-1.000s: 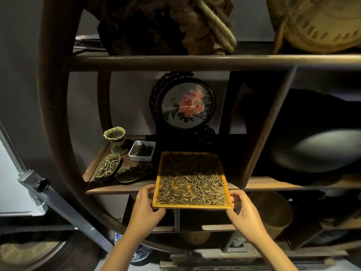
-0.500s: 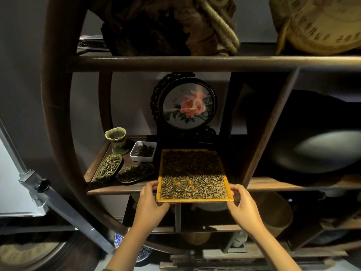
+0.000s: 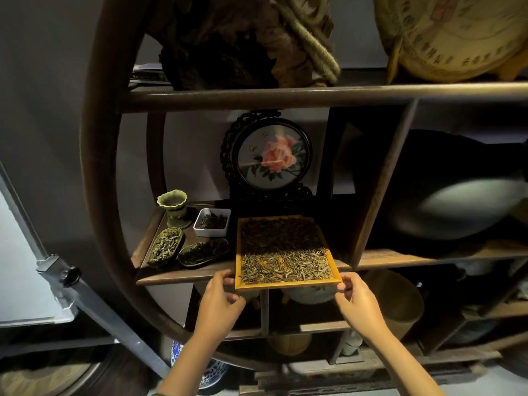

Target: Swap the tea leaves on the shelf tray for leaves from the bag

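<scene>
- Tray (image 3: 288, 283): flat, rectangular, yellow-orange rim; lies on the dark wooden shelf (image 3: 183, 277), its near edge overhanging.
- Tea leaves (image 3: 285, 269): dry, wiry strands, pale in the lit front half, dark behind.
- Left hand (image 3: 220, 304): pinches the tray's near left corner.
- Right hand (image 3: 358, 302): fingers curled on the near right corner.
- Surroundings: round-framed peony panel (image 3: 273, 157), green cup (image 3: 172, 202), white square dish (image 3: 212, 222).

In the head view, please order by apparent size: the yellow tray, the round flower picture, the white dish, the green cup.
Largest to smallest:
1. yellow tray
2. round flower picture
3. white dish and green cup look alike, so I leave them unranked.
</scene>
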The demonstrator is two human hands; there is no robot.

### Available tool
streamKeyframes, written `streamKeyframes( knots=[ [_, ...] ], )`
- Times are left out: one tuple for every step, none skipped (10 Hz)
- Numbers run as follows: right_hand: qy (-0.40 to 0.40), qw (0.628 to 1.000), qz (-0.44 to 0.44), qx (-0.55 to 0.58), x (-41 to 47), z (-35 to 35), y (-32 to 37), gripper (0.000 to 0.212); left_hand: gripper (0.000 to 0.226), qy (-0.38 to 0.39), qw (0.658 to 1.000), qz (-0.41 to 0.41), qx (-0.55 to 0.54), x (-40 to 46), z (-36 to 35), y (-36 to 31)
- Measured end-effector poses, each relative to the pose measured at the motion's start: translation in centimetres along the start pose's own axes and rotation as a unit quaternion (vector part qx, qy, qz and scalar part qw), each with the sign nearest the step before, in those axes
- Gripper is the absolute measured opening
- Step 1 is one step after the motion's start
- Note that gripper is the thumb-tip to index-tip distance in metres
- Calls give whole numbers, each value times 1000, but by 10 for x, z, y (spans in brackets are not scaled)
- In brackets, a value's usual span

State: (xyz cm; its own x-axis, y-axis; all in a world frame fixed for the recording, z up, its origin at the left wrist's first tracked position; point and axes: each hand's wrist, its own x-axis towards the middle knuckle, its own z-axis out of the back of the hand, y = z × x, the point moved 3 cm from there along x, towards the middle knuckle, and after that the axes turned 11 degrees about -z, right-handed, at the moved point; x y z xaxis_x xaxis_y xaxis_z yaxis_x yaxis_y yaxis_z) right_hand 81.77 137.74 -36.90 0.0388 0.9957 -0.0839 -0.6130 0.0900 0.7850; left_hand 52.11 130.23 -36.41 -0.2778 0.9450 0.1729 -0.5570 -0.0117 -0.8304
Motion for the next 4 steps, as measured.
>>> streamKeyframes(
  knots=[
    [-6,1000,-30,-2,-14,3,-3,36,58,10,1000,6,25,-12,9,0],
    [-9,999,-25,-20,-29,14,3,36,59,10,999,9,45,-23,24,-9],
    [-13,998,11,-60,-45,33,15,37,58,12,997,-5,80,-40,39,-27],
    [-17,994,72,-84,-64,59,44,30,57,0,992,-41,115,-50,54,-63]
  ],
)
